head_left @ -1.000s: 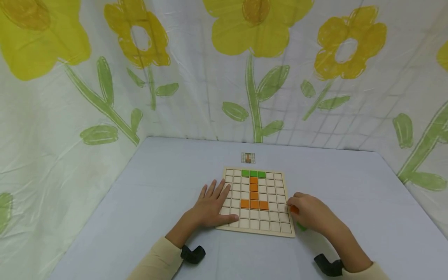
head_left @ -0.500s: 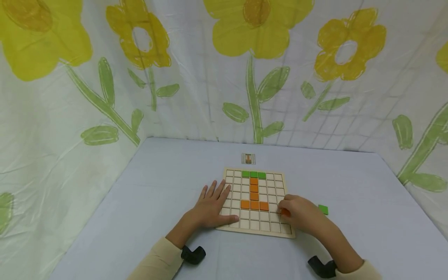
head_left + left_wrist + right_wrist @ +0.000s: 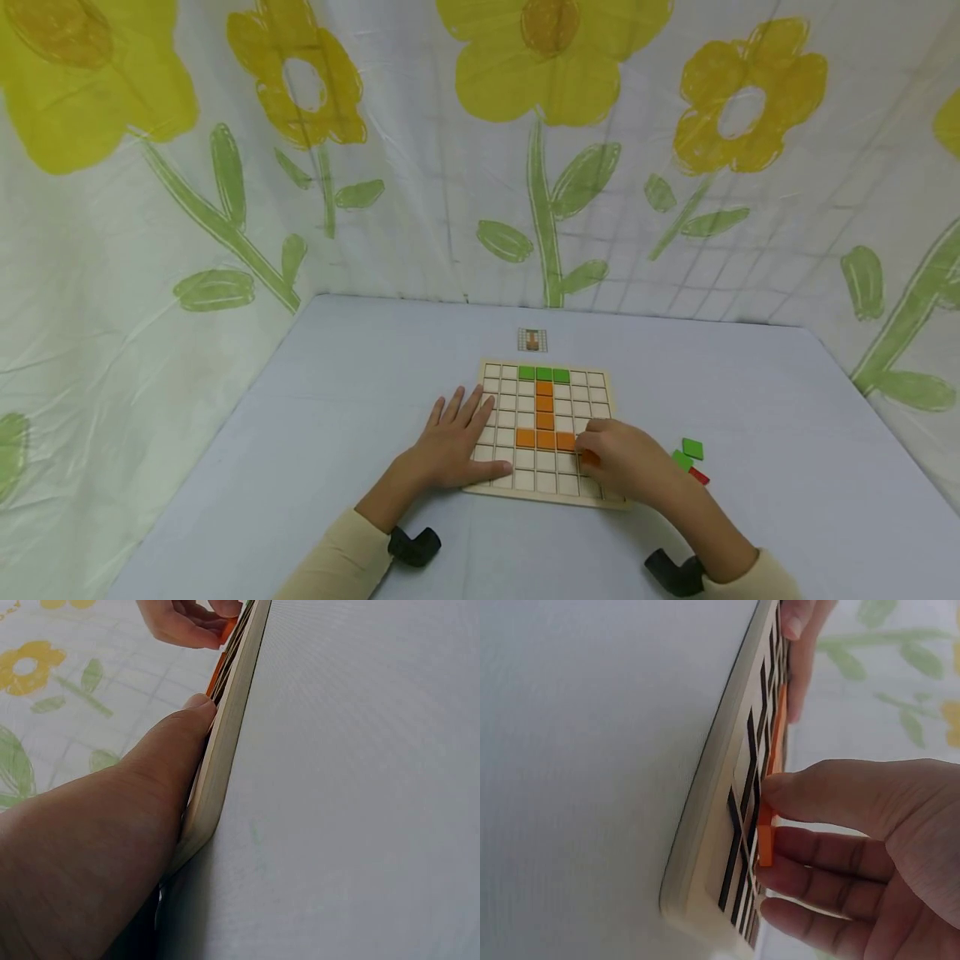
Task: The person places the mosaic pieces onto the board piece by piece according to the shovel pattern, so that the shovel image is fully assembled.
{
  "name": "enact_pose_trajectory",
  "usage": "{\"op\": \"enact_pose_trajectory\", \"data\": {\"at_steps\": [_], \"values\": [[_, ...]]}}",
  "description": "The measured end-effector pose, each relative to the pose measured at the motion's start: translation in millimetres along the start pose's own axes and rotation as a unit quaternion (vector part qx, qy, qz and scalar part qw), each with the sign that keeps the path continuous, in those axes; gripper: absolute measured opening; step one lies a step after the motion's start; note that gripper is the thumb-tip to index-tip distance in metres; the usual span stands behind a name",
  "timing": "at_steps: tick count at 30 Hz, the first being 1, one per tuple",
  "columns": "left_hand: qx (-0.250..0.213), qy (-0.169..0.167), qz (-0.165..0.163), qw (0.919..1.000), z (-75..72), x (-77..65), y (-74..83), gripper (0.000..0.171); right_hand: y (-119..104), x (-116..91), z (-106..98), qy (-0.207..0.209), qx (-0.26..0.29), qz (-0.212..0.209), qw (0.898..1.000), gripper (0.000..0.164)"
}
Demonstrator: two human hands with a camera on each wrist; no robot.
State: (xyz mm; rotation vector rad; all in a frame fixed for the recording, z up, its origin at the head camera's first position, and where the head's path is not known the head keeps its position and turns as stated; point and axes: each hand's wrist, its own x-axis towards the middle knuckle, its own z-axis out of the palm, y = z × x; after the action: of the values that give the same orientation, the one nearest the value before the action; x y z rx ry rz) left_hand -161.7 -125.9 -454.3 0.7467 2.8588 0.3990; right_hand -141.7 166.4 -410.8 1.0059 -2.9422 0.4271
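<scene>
A wooden grid board (image 3: 545, 481) lies on the table. Three green tiles (image 3: 543, 374) line its top row. Below them, orange tiles (image 3: 544, 404) form a column that ends in a crosswise row of three. My left hand (image 3: 450, 450) rests with spread fingers on the board's left side, thumb on the lower left cells. Between thumb and fingertips, my right hand (image 3: 630, 460) pinches an orange tile (image 3: 765, 838), seen edge-on in the right wrist view. That tile is right at the board's surface, beside the right end of the orange row.
Loose green tiles (image 3: 692, 449) and a red tile (image 3: 698, 476) lie on the table right of the board, partly behind the right forearm. A small pattern card (image 3: 532, 340) sits beyond the board. A flower-printed curtain (image 3: 420, 208) hangs behind the table.
My right hand has moved left from the board's right edge to the orange row, carrying the orange tile. The loose green and red tiles have come into sight. The left hand stays put.
</scene>
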Motion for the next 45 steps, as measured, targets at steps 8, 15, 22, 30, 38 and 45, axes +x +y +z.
{"op": "enact_pose_trajectory", "data": {"at_steps": [8, 15, 22, 30, 38, 45], "values": [[0.0, 0.0, 0.001, 1.0, -1.4, -0.4, 1.0, 0.107, -12.8, 10.2, 7.6, 0.009, -0.012, -0.029, 0.999, 0.011], [0.002, 0.0, -0.003, 1.0, -2.1, -0.6, 1.9, 0.107, -22.6, 17.8, 10.6, 0.011, -0.009, -0.045, 0.999, 0.013], [0.001, 0.002, 0.0, 1.0, -1.6, -0.9, 1.6, 0.106, -29.3, 23.0, 14.4, 0.009, -0.003, -0.058, 0.998, 0.013], [-0.003, 0.002, 0.0, 1.0, -2.7, -1.8, 2.5, 0.105, -31.8, 28.1, 18.1, 0.015, -0.012, -0.071, 0.997, 0.009], [-0.003, -0.002, -0.001, 1.0, -4.6, -1.7, 3.7, 0.105, -30.7, 29.2, 19.5, 0.014, 0.009, -0.074, 0.997, 0.011], [-0.003, -0.001, -0.001, 1.0, -4.2, -2.0, 3.6, 0.105, -29.5, 26.3, 20.2, 0.019, 0.021, -0.092, 0.995, 0.013]]}}
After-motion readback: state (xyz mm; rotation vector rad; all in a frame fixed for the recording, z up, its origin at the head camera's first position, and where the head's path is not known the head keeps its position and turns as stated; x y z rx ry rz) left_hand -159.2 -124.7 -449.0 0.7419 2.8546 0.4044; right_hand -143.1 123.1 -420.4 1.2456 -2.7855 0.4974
